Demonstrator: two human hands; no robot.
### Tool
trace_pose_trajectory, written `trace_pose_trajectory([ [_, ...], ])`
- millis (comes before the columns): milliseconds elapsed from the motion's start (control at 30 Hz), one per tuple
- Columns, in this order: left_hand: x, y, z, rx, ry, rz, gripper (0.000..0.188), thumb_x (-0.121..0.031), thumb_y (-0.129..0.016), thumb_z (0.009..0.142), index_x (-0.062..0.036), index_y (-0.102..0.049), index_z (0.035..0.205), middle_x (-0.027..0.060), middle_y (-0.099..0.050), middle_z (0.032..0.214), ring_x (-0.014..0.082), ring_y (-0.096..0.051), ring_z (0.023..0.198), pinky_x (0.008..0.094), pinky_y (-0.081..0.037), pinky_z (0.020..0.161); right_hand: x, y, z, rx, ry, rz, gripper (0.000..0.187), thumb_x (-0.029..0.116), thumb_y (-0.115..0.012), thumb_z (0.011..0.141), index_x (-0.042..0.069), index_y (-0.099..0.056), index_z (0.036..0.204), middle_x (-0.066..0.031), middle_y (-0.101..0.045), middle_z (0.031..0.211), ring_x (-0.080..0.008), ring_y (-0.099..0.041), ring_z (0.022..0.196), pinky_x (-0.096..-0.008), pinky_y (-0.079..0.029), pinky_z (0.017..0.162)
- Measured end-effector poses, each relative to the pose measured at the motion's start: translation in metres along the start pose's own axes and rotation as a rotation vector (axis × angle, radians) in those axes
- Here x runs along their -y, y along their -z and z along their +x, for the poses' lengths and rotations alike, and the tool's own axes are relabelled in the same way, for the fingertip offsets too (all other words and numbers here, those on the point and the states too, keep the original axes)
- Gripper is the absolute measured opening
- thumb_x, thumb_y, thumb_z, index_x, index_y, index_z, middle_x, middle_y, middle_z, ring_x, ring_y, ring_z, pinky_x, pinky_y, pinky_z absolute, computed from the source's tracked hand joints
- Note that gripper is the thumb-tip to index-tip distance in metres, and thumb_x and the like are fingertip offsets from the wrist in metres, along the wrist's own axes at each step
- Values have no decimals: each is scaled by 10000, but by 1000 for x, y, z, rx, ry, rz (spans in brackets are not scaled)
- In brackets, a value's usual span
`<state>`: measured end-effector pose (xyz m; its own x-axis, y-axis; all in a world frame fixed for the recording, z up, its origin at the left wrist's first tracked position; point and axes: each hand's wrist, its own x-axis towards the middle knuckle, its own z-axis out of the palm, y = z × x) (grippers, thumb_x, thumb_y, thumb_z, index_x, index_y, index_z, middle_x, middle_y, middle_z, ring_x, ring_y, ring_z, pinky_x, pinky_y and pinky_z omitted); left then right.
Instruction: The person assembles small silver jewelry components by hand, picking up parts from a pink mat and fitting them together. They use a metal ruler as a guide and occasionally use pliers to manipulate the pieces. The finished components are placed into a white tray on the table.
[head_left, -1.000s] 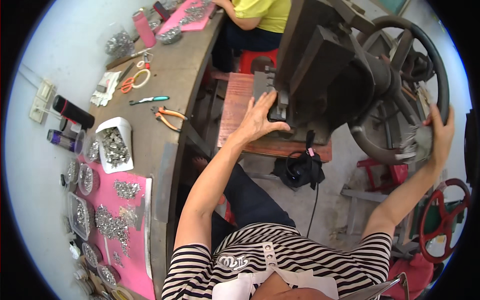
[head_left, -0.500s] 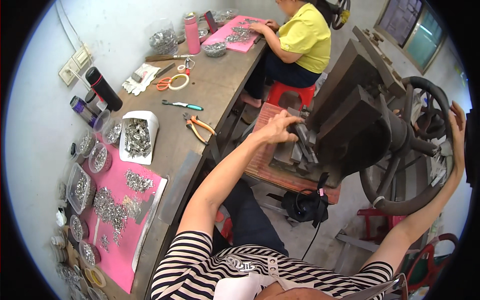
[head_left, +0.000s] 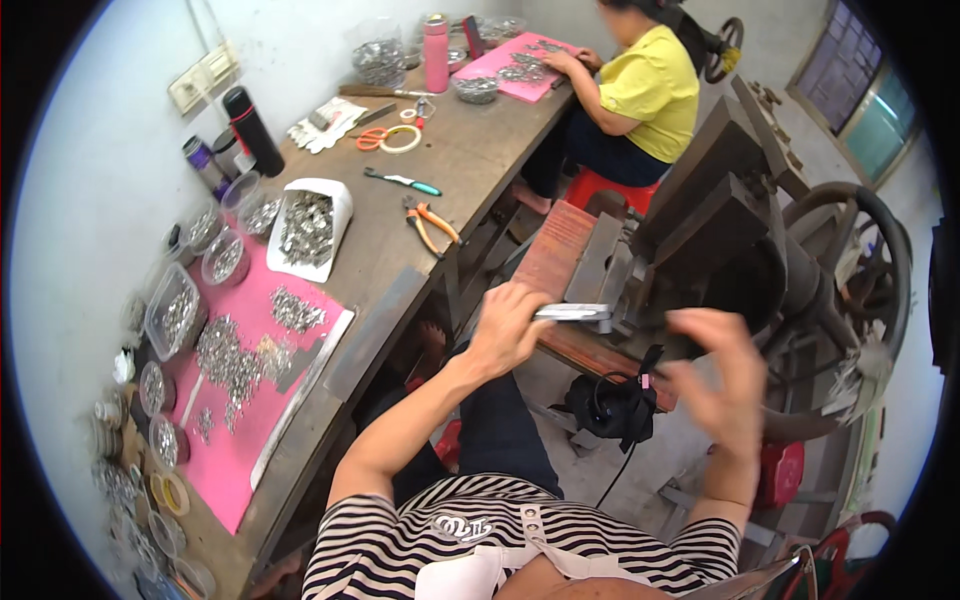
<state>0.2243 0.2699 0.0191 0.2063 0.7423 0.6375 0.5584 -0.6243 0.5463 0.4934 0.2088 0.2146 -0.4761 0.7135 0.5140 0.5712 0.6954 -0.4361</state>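
The bar point(head_left: 575, 312), slim, pale and metallic, is in the person's left hand point(head_left: 508, 325), over the near edge of the red board point(head_left: 552, 258) and in front of the press point(head_left: 705, 225). It looks stiff and fairly light, unlikely to bend or break in the fingers. Its smooth faces could be slippery, and its edges may be sharp. The left end, where the fingers have it, seems the sensible place to take hold, pinched across the flat sides, with the far end left free. Whether that far end touches the metal block point(head_left: 600, 255) behind it cannot be told.

The left grip is narrow, thumb and fingers closed round the bar's left end. The right hand point(head_left: 725, 380) is blurred, just in front of the press and near the black bundle point(head_left: 610, 408). Its fingers look curved and spread well away from the thumb, with nothing visible between them. The hand is clear of the wheel point(head_left: 903, 265).
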Motion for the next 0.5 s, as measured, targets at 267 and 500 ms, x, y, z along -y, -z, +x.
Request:
trace_pose_trajectory([
  [267,-52,136,-132,-273,381,381,267,-64,-774,804,-37,-690,1056,123,-660,1044,324,-593,994,430,-447,902,16,-248,25,192,348,326,478,112,-736,879,-79,-573,1286,-231,-647,1183,-410,-633,1101,-490,-488,974],
  [500,-78,193,-248,-414,646,527,279,-71,-776,825,-33,-683,1085,144,-653,1051,357,-594,1008,458,-448,927,93,-329,35,570,462,689,415,4,-664,903,-56,-586,1306,-219,-675,1146,-430,-651,1041,-474,-521,926],
])
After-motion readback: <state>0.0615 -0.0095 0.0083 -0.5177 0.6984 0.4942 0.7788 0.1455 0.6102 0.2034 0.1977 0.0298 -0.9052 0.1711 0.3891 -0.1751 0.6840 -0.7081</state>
